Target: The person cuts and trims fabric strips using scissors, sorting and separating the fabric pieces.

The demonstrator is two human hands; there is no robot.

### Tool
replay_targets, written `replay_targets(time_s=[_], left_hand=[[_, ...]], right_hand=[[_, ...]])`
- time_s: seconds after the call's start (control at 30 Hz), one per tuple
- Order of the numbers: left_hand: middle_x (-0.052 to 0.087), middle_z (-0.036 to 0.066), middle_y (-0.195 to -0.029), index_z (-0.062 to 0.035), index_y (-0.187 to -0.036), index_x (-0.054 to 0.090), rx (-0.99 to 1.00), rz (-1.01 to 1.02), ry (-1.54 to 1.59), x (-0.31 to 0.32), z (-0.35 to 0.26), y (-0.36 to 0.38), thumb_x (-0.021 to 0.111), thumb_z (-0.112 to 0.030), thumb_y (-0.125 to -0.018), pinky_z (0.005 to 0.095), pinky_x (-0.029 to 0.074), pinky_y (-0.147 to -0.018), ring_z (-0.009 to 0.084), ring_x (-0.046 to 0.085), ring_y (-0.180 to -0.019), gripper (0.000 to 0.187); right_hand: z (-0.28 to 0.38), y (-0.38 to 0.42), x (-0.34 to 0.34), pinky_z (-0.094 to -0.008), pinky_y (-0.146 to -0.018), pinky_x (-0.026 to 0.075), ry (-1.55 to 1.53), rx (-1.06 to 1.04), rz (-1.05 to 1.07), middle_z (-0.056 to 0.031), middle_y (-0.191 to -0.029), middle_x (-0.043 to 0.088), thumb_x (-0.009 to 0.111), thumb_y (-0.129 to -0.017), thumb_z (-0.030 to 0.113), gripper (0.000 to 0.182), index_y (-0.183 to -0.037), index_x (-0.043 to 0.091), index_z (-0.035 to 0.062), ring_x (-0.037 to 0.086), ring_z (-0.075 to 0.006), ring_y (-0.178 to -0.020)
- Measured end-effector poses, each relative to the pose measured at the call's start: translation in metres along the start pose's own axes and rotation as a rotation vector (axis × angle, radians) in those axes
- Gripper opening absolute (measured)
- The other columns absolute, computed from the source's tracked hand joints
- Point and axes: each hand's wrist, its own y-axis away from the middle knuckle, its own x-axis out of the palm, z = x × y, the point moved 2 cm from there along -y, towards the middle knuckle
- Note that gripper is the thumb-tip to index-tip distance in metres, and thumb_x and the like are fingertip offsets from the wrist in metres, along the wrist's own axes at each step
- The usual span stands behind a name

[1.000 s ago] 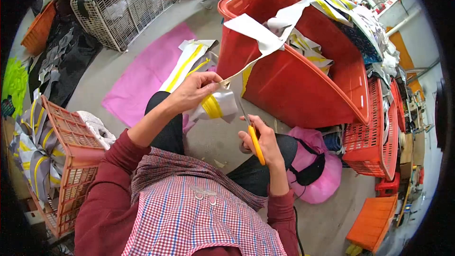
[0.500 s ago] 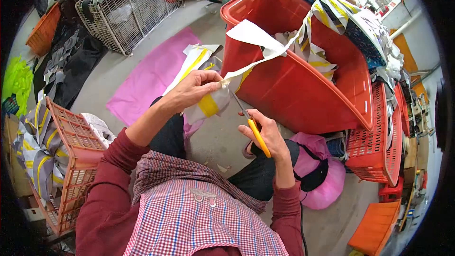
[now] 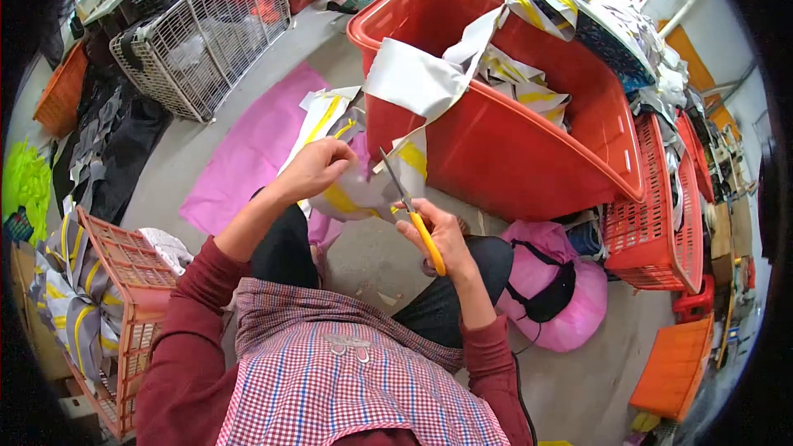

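Observation:
My right hand holds scissors with orange handles, their blades pointing up and left. My left hand is bent left of the blades, its fingers curled; what it may pinch is too small to make out. Beside and below it lie grey-white fabric pieces with yellow stripes. A pale strip hangs over the rim of the red bin, its lower end near the scissor tips.
Striped pieces fill a pink crate at left. Pink sheeting lies on the floor near a wire cage. A pink bag, red basket and orange crate stand at right.
My left hand has let go of the pale strip and moved slightly left and down. The strip now hangs across the bin's side. The scissors have shifted a little left.

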Motion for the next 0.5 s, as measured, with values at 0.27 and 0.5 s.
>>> replay_targets(time_s=[0.27,0.5], left_hand=[[0.055,0.019,-0.111,-0.0014,-0.115,0.057,0.081,-0.15,-0.572,0.099,-0.008,-0.106,0.069,-0.028,-0.079,0.0435,0.046,-0.089,0.0353,0.055,-0.106,0.046],[0.068,0.018,-0.095,-0.0023,-0.107,0.064,0.026,-0.466,0.112,0.122,0.016,-0.136,0.061,-0.02,-0.085,0.0358,0.051,-0.08,0.0307,0.067,-0.089,0.029]], right_hand=[[-0.014,0.03,0.004,-0.0326,-0.074,0.048,0.125,-0.082,-0.046,-0.0157,-0.087,0.056,0.075,-0.08,0.029,0.053,-0.119,0.05,0.0044,0.056,-0.0235,-0.076],[-0.031,0.043,-0.031,-0.0295,-0.065,0.047,0.181,-0.1,-0.195,-0.012,-0.078,0.054,0.077,-0.079,0.025,0.05,-0.118,0.053,0.0053,0.052,-0.0189,-0.066]])
